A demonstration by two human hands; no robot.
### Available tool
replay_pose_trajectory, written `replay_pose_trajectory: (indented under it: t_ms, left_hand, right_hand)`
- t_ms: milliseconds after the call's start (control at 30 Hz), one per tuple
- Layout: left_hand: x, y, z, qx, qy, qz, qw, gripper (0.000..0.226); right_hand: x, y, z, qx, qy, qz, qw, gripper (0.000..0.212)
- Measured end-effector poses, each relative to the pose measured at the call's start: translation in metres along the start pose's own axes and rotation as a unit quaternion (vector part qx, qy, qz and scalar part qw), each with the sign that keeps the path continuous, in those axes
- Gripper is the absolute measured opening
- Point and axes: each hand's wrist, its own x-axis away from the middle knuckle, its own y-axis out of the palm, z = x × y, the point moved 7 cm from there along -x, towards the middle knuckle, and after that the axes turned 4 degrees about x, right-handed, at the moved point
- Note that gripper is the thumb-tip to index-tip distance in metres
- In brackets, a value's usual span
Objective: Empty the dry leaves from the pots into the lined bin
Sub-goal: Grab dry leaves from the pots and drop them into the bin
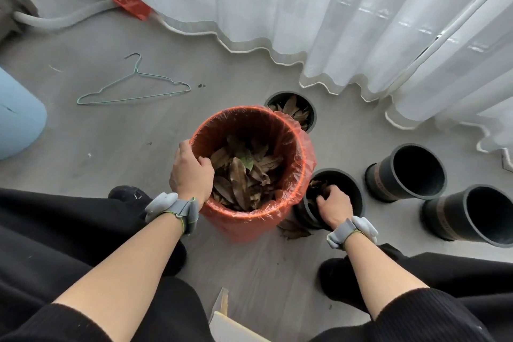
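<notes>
At the far left edge a pale blue rounded object (pixel 19 116) stands on the grey floor (pixel 111 141); beyond it a green wire hanger (pixel 133 86) lies flat, and a white hose (pixel 63 18) curves along the floor further back. The person crouches, black-clad knees at both lower corners; both forearms are bare and each wrist wears a grey band.

The left arm reaches forward and slightly inward; the left hand (pixel 191 172) sits on the near-left rim of the lined bin (pixel 244 226), knuckles up, fingers curled over the edge and gripping it. The bin is orange with a thin orange liner folded over its rim; it stands upright at the centre, and dry leaves (pixel 241 175) fill its lower part.

Behind the bin, touching its far right side, stands the far pot (pixel 312 110), black and upright, brown leaves inside it. Just right of the bin stands the near pot (pixel 352 183), also black; the right arm runs straight forward to it, and the right hand (pixel 334 207) dips palm-down inside, fingers bent onto the leaves at its left wall; whether they have closed on any cannot be told. A few fallen leaves (pixel 294 229) lie on the floor at the bin's base.

Further right, two empty pots (pixel 385 178) lie tipped, mouths towards the camera; a white sheer curtain (pixel 333 22) hangs behind.
</notes>
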Motion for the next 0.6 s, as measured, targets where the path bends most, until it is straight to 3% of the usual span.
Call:
replay_pose_trajectory:
  t_ms: [233,367,600]
  left_hand:
    - [-0.001,-0.003,-0.004,-0.003,-0.005,0.004,1.000,0.034]
    - [0.000,0.000,-0.004,-0.006,-0.012,-0.004,1.000,0.033]
    - [0.004,-0.001,0.002,-0.004,-0.008,-0.012,1.000,0.035]
  right_hand:
    - [0.007,-0.026,0.007,-0.093,-0.007,0.041,0.995,0.018]
    - [0.015,-0.040,0.017,-0.202,-0.004,0.012,0.979,0.007]
    - [0.029,-0.073,0.023,-0.259,-0.028,0.028,0.965,0.014]
